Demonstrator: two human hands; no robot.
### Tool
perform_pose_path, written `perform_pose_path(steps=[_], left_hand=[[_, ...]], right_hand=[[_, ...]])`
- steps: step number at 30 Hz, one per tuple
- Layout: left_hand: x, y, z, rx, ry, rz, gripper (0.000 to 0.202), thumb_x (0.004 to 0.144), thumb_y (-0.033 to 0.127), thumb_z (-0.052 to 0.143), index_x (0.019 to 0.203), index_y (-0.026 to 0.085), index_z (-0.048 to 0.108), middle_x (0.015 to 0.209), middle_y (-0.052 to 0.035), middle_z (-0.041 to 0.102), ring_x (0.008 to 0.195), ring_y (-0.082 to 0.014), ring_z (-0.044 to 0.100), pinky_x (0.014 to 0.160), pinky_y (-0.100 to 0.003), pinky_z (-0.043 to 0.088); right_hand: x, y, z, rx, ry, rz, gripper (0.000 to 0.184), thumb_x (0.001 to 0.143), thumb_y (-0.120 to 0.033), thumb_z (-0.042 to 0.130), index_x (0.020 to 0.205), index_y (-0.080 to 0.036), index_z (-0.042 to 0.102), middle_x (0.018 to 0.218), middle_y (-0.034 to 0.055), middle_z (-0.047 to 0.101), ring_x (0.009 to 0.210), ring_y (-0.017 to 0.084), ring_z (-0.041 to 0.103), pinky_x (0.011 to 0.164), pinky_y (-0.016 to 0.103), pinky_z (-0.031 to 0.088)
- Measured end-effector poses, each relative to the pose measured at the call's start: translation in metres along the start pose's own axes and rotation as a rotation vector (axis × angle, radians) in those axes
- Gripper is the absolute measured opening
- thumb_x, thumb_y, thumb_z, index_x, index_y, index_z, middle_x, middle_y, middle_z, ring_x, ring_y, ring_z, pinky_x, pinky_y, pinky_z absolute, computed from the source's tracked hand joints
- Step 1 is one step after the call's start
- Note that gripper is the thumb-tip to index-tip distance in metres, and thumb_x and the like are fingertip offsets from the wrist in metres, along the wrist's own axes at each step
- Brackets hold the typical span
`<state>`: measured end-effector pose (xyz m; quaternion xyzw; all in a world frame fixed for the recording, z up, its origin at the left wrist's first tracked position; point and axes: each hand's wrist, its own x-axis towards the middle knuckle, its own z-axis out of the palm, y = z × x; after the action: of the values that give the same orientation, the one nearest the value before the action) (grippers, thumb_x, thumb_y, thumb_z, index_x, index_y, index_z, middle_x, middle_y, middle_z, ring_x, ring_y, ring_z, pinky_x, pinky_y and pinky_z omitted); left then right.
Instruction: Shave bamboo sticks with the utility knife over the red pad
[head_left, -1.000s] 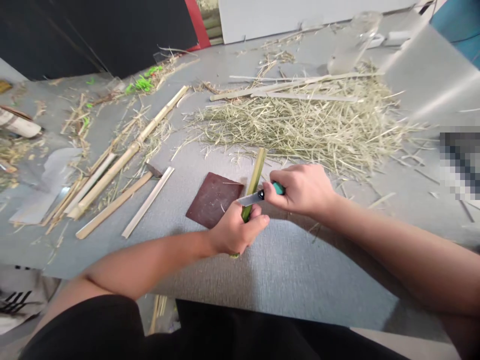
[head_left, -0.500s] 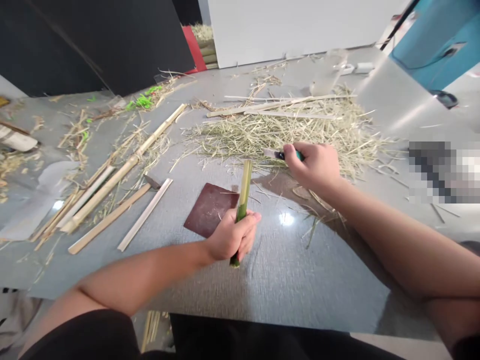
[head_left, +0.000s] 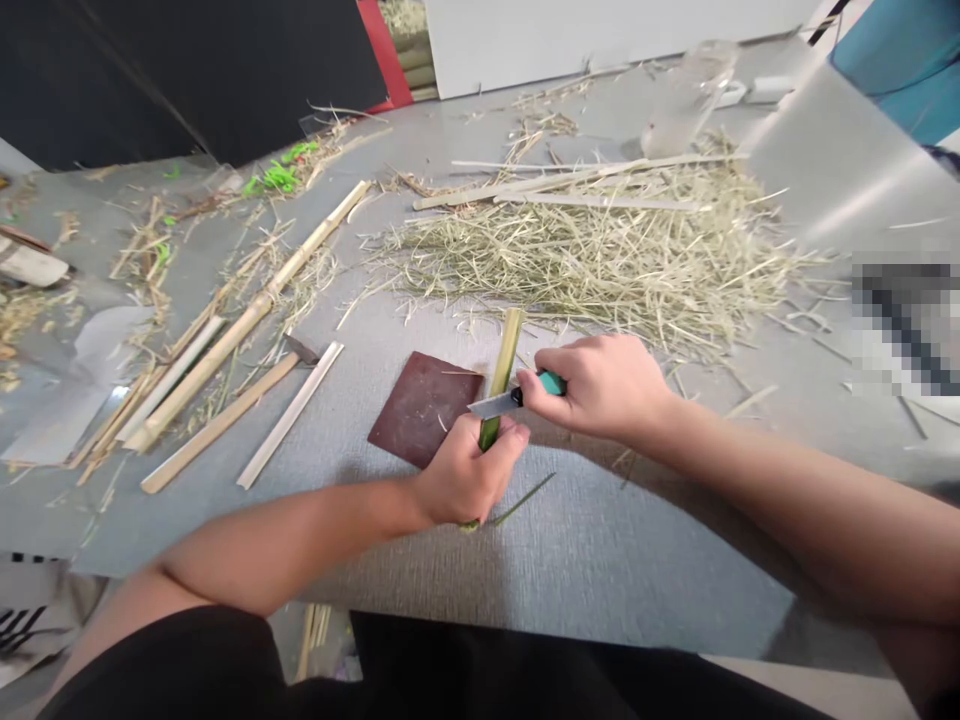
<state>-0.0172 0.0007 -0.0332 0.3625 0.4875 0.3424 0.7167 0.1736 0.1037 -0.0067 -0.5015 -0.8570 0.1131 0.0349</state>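
My left hand (head_left: 474,468) is closed around a green bamboo stick (head_left: 505,355), partly peeled to a pale yellow at its upper part and tilted up away from me. My right hand (head_left: 600,388) grips a utility knife (head_left: 553,384) with a green and black handle. Its blade (head_left: 491,405) lies across the stick just above my left fingers. Below my left hand's fingers, a thin green shaving (head_left: 525,498) is on the table. A dark red square sheet (head_left: 420,408) lies flat, partly behind my left hand.
A wide heap of pale shavings (head_left: 585,260) spreads beyond my hands, with long strips (head_left: 592,182) on it. To the left lie a bamboo pole (head_left: 255,310), a hammer-like tool (head_left: 225,420) and a pale strip (head_left: 291,415). A clear cup (head_left: 686,95) stands at the back.
My right hand has brought the knife from beyond the stick's tip back toward me, onto the stick near my left hand. A green shaving now shows below. The view has shifted slightly.
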Motion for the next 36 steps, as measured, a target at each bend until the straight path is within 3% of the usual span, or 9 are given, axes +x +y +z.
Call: perform_pose_path(steps=[4,9,12,15,19,23,30,33,36], left_hand=[[0.003,0.003,0.0,0.041,-0.053,-0.031,0.06,0.101,0.053,0.076,0.064,0.027,0.038,0.037,0.0093,0.038,0.027,-0.0071,0.04,0.035,-0.02,0.032],[0.011,0.014,-0.003,0.038,-0.07,-0.069,0.056,0.099,0.053,0.078,0.068,0.027,0.039,0.039,0.0107,0.038,0.027,-0.0078,0.039,0.035,-0.022,0.033],[0.01,0.011,-0.004,0.032,-0.075,-0.077,0.055,0.101,0.055,0.075,0.069,0.027,0.039,0.041,0.0118,0.035,0.028,-0.0076,0.038,0.035,-0.021,0.032],[0.006,0.001,-0.006,0.104,-0.118,-0.033,0.062,0.102,0.058,0.076,0.065,0.026,0.037,0.044,0.0103,0.036,0.033,-0.005,0.036,0.036,-0.02,0.031],[0.005,-0.004,-0.009,0.058,-0.13,-0.026,0.063,0.105,0.06,0.072,0.065,0.026,0.037,0.041,0.0096,0.036,0.03,-0.0062,0.037,0.039,-0.021,0.034],[0.007,-0.001,-0.011,-0.065,-0.16,0.0,0.063,0.108,0.065,0.063,0.066,0.025,0.039,0.039,0.0091,0.036,0.028,-0.0065,0.036,0.042,-0.021,0.036],[0.007,-0.008,-0.01,-0.041,-0.105,0.007,0.063,0.114,0.063,0.054,0.067,0.025,0.036,0.039,0.0095,0.034,0.028,-0.0066,0.035,0.044,-0.022,0.039],[0.004,-0.008,-0.008,-0.026,-0.089,-0.022,0.063,0.114,0.061,0.053,0.066,0.026,0.034,0.039,0.0097,0.031,0.028,-0.0065,0.034,0.043,-0.022,0.037],[0.0,-0.008,-0.006,0.01,-0.126,-0.034,0.068,0.114,0.067,0.055,0.064,0.026,0.032,0.039,0.0089,0.031,0.029,-0.006,0.034,0.041,-0.023,0.034]], right_hand=[[0.018,0.023,-0.011,0.059,0.104,0.088,0.071,0.103,-0.074,0.035,0.075,-0.017,0.066,0.064,0.0091,0.056,0.059,0.01,0.024,0.067,0.034,0.02],[0.037,0.042,-0.014,0.08,0.264,0.205,0.066,0.107,-0.067,0.04,0.069,-0.016,0.058,0.058,0.0078,0.049,0.058,0.01,0.031,0.068,0.033,0.024],[0.043,0.051,-0.016,0.105,0.25,0.211,0.067,0.108,-0.069,0.044,0.069,-0.016,0.058,0.058,0.0076,0.049,0.059,0.01,0.031,0.07,0.033,0.027],[0.046,0.072,-0.025,0.172,0.255,0.357,0.073,0.111,-0.074,0.039,0.071,-0.017,0.061,0.058,0.008,0.049,0.058,0.01,0.034,0.07,0.034,0.032],[0.042,0.089,-0.034,0.207,0.464,0.391,0.074,0.114,-0.075,0.039,0.071,-0.018,0.059,0.056,0.0075,0.045,0.06,0.013,0.039,0.07,0.035,0.033],[0.03,0.061,-0.024,0.231,0.299,0.222,0.074,0.112,-0.075,0.036,0.075,-0.018,0.064,0.06,0.0074,0.055,0.055,0.011,0.038,0.065,0.034,0.028],[0.003,0.005,-0.002,-0.009,0.003,0.028,0.073,0.104,-0.077,0.039,0.076,-0.018,0.071,0.066,0.0083,0.059,0.059,0.011,0.024,0.068,0.033,0.017],[0.006,0.007,-0.004,-0.005,0.016,0.02,0.072,0.104,-0.076,0.039,0.076,-0.018,0.072,0.067,0.009,0.061,0.059,0.011,0.027,0.068,0.033,0.017],[0.022,0.032,-0.011,0.067,0.105,0.143,0.073,0.107,-0.075,0.037,0.077,-0.019,0.071,0.063,0.0077,0.058,0.055,0.011,0.031,0.067,0.032,0.023]])
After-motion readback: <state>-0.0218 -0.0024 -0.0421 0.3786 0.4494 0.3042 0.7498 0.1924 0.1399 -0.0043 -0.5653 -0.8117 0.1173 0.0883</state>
